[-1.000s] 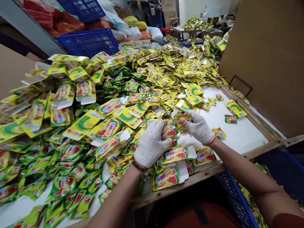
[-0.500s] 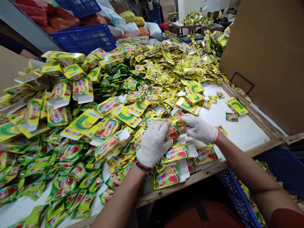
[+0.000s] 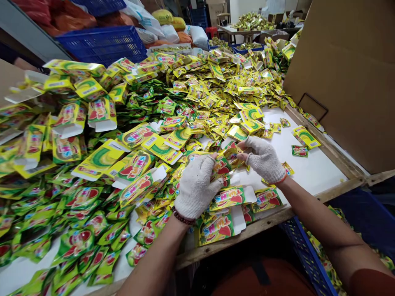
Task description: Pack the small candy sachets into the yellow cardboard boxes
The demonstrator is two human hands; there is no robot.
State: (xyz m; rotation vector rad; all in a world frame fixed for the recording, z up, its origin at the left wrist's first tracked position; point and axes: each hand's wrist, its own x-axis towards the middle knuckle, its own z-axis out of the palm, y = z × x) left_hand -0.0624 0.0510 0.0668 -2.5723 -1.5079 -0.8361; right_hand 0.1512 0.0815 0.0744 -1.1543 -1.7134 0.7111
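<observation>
My left hand point(image 3: 196, 187), in a white knitted glove, is closed around a small printed candy box point(image 3: 221, 166) held at a tilt. In my right hand point(image 3: 264, 159), gloved the same way, a yellow candy sachet point(image 3: 233, 156) is pinched between thumb and fingers at the box's right end. Whether the sachet is partly inside the box I cannot tell. Just below my hands, several flat-lying boxes point(image 3: 228, 198) with white end flaps rest at the table's front edge. Left of my left hand lie more yellow boxes point(image 3: 137, 166) and green watermelon sachets point(image 3: 82, 242).
A large heap of yellow sachets point(image 3: 210, 90) covers the back of the white table point(image 3: 311, 172), which has a wooden rim point(image 3: 336, 189). A cardboard sheet point(image 3: 345, 82) stands at the right. Blue crates point(image 3: 105, 43) are behind and below. Another person's arm point(image 3: 26, 63) shows at far left.
My right hand has lifted and turned slightly, bringing the yellow sachet into clearer view at the box end. My left hand keeps its hold on the box. The view has shifted slightly.
</observation>
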